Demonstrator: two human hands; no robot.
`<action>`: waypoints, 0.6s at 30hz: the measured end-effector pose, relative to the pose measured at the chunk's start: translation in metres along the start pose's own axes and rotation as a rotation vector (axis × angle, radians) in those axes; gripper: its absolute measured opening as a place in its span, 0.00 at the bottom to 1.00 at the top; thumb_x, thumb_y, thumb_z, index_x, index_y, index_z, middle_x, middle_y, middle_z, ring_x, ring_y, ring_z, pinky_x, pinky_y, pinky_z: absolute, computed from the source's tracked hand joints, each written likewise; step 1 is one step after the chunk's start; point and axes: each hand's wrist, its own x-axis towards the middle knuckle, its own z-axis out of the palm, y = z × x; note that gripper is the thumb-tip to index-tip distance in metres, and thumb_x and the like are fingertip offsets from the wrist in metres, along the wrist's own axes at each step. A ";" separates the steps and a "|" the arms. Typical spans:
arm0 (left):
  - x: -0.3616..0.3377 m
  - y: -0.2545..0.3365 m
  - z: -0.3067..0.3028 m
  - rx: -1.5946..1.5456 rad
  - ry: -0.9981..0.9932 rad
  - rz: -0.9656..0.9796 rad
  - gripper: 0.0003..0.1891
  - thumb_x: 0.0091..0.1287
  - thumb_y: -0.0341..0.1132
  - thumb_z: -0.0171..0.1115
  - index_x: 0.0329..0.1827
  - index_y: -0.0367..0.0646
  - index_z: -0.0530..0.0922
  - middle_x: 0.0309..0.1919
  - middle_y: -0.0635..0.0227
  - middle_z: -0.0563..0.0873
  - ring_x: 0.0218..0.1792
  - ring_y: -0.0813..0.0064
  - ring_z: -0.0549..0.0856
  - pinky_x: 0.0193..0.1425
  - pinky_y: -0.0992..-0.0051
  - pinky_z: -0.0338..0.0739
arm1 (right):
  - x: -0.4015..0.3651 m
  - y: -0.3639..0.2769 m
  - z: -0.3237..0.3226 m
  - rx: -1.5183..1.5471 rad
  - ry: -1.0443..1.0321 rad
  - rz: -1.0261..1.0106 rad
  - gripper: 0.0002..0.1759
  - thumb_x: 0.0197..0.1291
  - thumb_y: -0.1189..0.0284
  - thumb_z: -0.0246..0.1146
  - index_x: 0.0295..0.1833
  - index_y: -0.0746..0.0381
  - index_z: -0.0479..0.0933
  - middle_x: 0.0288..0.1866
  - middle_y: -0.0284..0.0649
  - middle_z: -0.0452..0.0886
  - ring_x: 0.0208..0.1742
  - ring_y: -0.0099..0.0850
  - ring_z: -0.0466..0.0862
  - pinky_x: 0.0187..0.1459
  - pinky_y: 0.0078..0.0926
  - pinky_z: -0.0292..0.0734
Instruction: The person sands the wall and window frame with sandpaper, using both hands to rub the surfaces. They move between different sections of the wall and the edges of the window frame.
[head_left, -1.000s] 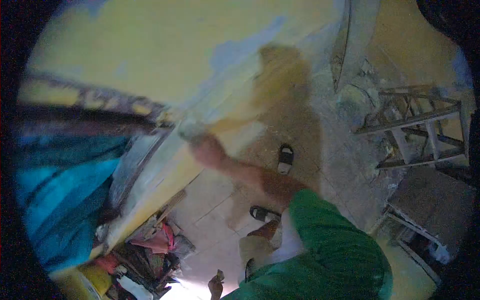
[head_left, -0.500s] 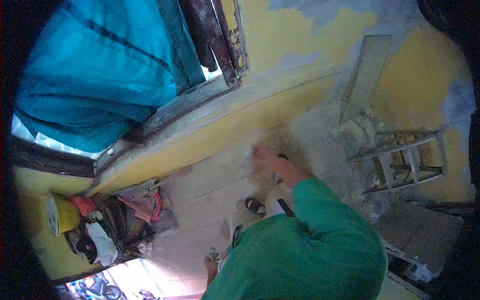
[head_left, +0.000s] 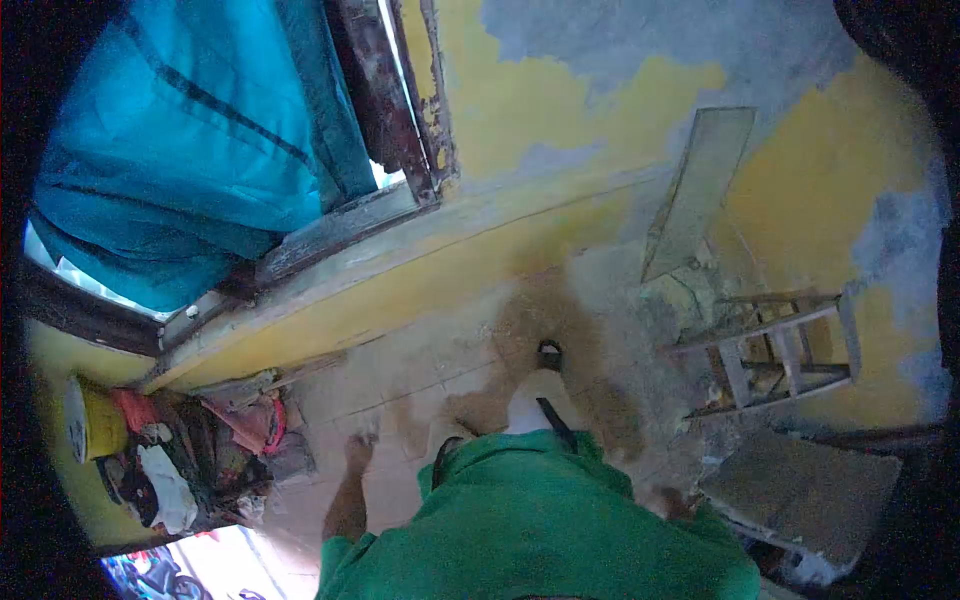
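Note:
My left hand (head_left: 358, 458) hangs over the tiled floor on the left, below the green sleeve. Its fingers look closed around something small and greyish that I cannot make out. My right hand (head_left: 679, 503) is low on the right, close to the green shirt (head_left: 530, 500) and near a grey-brown board (head_left: 805, 490). Its fingers are blurred and partly hidden, so their shape does not show. A foot in a dark sandal (head_left: 550, 352) stands on the floor between the hands.
A wooden frame like a stool (head_left: 775, 355) lies by the right wall, below a leaning plank (head_left: 697, 192). A teal cloth (head_left: 190, 150) covers the window. A yellow bucket (head_left: 95, 420) and piled bags (head_left: 235, 440) sit at left. Motorbikes (head_left: 155, 575) show outside.
My right hand has drawn back from the floor near the wall to the right side of my body. My left hand has moved left and forward, and the view has shifted.

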 end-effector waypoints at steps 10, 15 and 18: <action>0.188 0.267 -0.052 0.009 0.016 0.308 0.22 0.58 0.54 0.70 0.36 0.40 0.85 0.27 0.60 0.87 0.29 0.57 0.86 0.41 0.59 0.81 | 0.213 -0.013 -0.178 -0.221 0.212 -0.123 0.26 0.60 0.48 0.63 0.54 0.55 0.79 0.58 0.41 0.79 0.57 0.40 0.78 0.50 0.45 0.74; 0.191 0.334 -0.057 -0.202 0.147 0.300 0.22 0.54 0.52 0.74 0.34 0.40 0.84 0.25 0.56 0.84 0.28 0.56 0.84 0.35 0.59 0.78 | 0.292 -0.075 -0.447 -0.060 0.687 -0.185 0.28 0.68 0.57 0.54 0.69 0.56 0.64 0.71 0.43 0.65 0.70 0.41 0.64 0.66 0.45 0.59; 0.162 0.332 -0.050 -0.351 0.250 0.176 0.12 0.58 0.41 0.70 0.33 0.40 0.82 0.28 0.53 0.84 0.34 0.49 0.83 0.39 0.56 0.76 | 0.416 -0.157 -0.621 -0.643 1.284 -0.397 0.31 0.72 0.62 0.49 0.78 0.57 0.55 0.79 0.44 0.57 0.78 0.42 0.56 0.75 0.44 0.50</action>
